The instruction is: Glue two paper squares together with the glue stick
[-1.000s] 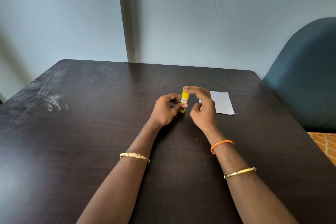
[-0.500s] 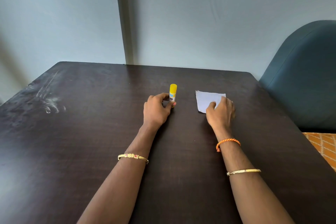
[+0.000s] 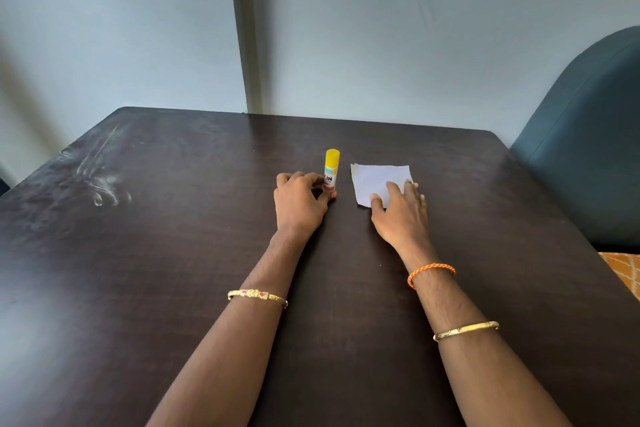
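A second ago both hands worked the glue stick [image 3: 331,170] in the air; now it stands capped and upright on the desk [image 3: 173,253], the left hand [image 3: 299,204] with its grip still pinched on its base. Just right of that grip, the right hand [image 3: 401,215] lies flat on the paper squares [image 3: 375,180], pressing them, so gluing looks finished. Only one sheet outline shows; any second square and its alignment are hidden.
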